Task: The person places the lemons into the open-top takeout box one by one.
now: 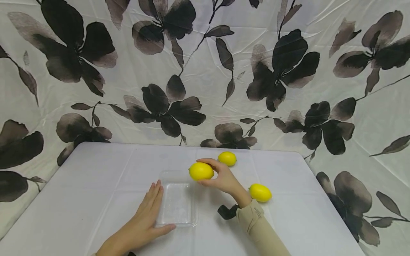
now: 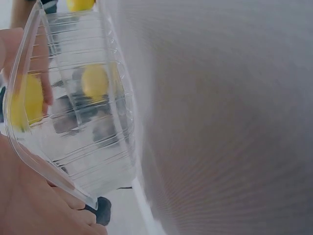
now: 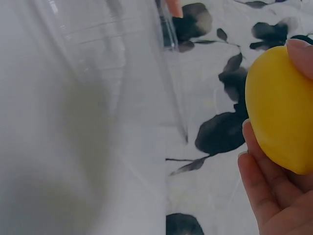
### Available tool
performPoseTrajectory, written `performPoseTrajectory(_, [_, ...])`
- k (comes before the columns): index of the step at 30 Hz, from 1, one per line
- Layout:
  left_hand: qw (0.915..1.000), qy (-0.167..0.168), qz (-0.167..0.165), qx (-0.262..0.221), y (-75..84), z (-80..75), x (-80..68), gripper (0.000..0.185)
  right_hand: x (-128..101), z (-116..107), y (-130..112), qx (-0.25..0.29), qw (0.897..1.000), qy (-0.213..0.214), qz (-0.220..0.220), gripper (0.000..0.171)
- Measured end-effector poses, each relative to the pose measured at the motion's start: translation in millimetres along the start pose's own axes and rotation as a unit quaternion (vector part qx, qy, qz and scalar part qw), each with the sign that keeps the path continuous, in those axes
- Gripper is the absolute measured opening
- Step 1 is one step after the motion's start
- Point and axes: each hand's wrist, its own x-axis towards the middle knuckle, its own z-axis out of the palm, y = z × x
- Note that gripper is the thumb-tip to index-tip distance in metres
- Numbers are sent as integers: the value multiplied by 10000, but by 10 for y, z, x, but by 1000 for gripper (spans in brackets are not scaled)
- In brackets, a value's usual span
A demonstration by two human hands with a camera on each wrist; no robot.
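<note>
A yellow lemon (image 1: 201, 171) is pinched between the thumb and fingers of my right hand (image 1: 221, 177), raised over the right far part of a clear plastic container (image 1: 177, 202). In the right wrist view the same lemon (image 3: 281, 112) fills the right side, with fingertips on it. My left hand (image 1: 145, 217) lies along the container's left side, fingers straight and thumb at its near edge. The left wrist view shows the see-through container (image 2: 78, 147) from the side, with yellow shapes visible through its wall.
Two more lemons lie on the white-covered table (image 1: 80, 199): one lemon (image 1: 227, 158) near the far edge, another lemon (image 1: 260, 192) beside the right forearm. A black wrist device (image 1: 228, 212) is at the right cuff. Behind the table hangs a floral cloth (image 1: 224, 71).
</note>
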Motion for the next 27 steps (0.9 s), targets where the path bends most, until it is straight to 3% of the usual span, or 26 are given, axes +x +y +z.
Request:
performPoseTrajectory(7, [9999, -91, -110, -55, 22, -20, 11, 114, 231, 103, -175, 23, 9999, -90, -76, 61])
performPoseTrajectory(14, [9996, -161, -170, -145, 24, -16, 12, 114, 389, 250, -355, -683, 9972, -298, -12, 58])
performPoseTrajectory(19, [9999, -81, -51, -97, 18, -13, 11, 113, 473, 354, -463, -1492, 9879, -429, -26, 56])
performPoseTrajectory(27, [10000, 1, 57, 42, 8, -6, 12, 113, 544, 505, -513, -2307, 9684, -820, 484, 52])
